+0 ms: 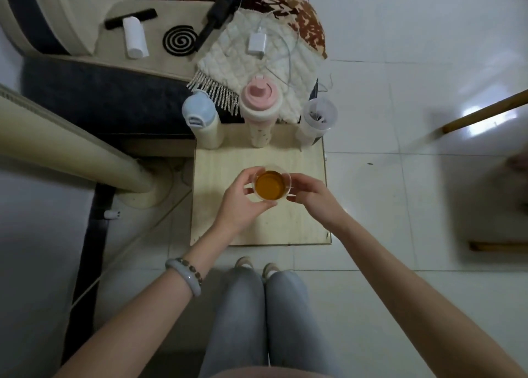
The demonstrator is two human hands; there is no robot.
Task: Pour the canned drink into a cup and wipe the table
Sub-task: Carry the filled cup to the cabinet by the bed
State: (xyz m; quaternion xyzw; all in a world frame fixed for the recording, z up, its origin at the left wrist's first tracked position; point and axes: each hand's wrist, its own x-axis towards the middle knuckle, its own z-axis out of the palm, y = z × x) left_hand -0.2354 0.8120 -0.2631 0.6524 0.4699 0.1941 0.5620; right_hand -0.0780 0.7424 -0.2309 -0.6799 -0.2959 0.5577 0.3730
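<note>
Over the wooden table (303, 223), fingers (249, 174) of left hand (240, 204) and right hand (314, 194) clasp the amber-filled cup (270, 189)

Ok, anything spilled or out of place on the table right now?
No spill shows on the table. The cup of amber drink looks level, held by the left hand and right hand. One oddity: no can is in view.

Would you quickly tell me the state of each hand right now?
Left hand: holding the cup.
Right hand: also holding the cup.
</note>
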